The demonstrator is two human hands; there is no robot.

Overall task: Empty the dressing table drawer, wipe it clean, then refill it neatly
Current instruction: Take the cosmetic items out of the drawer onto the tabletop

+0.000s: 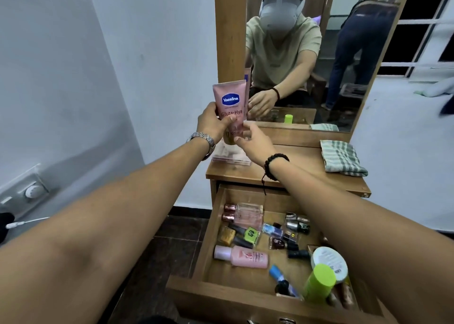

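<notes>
The left hand (213,122) is gripping a pink tube (229,104) above the table's (290,173) left edge; the right hand (254,143) is pinching its lower end.

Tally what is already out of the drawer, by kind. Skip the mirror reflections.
Pink tube: 1, gripped by the left hand, with the right hand pinching its lower end
Clear plastic case: 1, on the tabletop
Striped cloth: 1, folded on the tabletop
Total: 3
</notes>
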